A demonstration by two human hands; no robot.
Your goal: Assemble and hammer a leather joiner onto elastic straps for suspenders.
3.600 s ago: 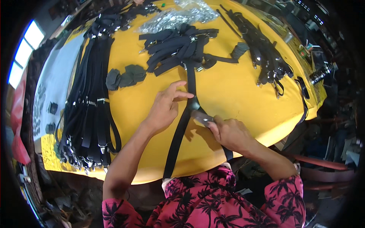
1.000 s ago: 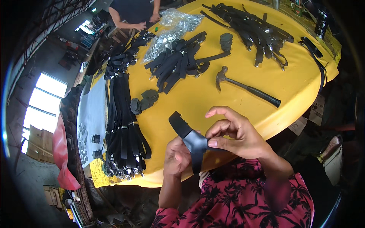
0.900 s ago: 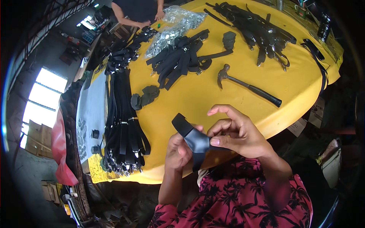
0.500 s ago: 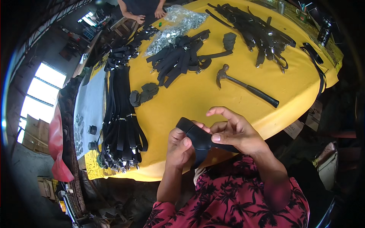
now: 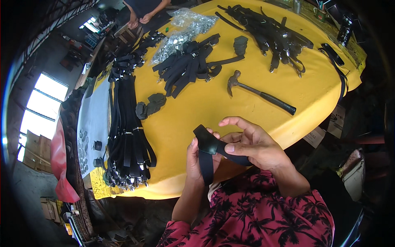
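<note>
Above the table's near edge I hold a pair of black suspenders by the smooth, shiny back patch (image 5: 207,140), where the straps meet. My left hand (image 5: 192,159) is closed around the patch's left side, thumb up and fingers behind it. One wide black strap (image 5: 206,168) hangs down in front of that palm. My right hand (image 5: 263,150) pinches the other strap (image 5: 238,159) between thumb and fingers, just right of the patch; its index finger is raised and curved. Beyond my hands lies a claw hammer (image 5: 263,95) with a dark handle.
The yellow-covered table (image 5: 173,136) bears a long bundle of black suspenders with metal clips (image 5: 129,123), more strap piles (image 5: 187,66), stacked dark patches (image 5: 151,106) and a clear plastic bag of metal parts (image 5: 179,33). Another person's hands (image 5: 145,18) are at the far end.
The patch has turned so its shiny face shows more, and the hanging strap has come into view. My left thumb has shifted to the patch's left edge. The whole view has moved slightly.
</note>
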